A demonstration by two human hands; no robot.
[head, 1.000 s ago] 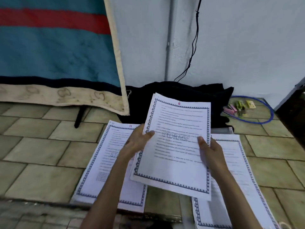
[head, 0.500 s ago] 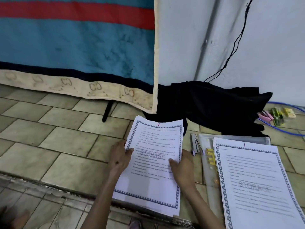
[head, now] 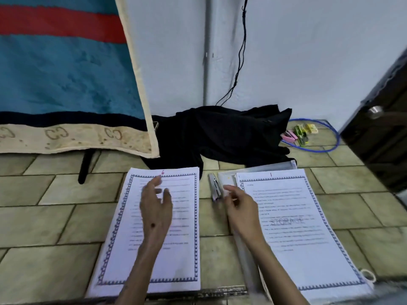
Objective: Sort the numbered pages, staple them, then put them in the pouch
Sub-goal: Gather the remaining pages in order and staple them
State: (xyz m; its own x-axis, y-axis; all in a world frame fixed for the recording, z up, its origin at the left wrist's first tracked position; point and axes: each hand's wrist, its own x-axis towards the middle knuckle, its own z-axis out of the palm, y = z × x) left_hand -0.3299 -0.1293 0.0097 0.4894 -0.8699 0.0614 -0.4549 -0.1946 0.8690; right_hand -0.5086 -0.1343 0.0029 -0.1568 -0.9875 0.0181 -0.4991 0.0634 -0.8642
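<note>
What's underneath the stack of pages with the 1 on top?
A clear pouch pokes out past the page 1 stack at the top and left. What it holds is covered.

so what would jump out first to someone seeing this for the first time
Two stacks of bordered pages lie flat on the tiled floor: the left stack marked 6 on top, the right stack marked 1. The left hand hovers open over the left stack, and the right hand reaches toward the stapler between the stacks.

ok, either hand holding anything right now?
Nothing held. Left hand hovers open over the page-6 paper stack; right hand reaches toward the grey metal stapler.
</note>
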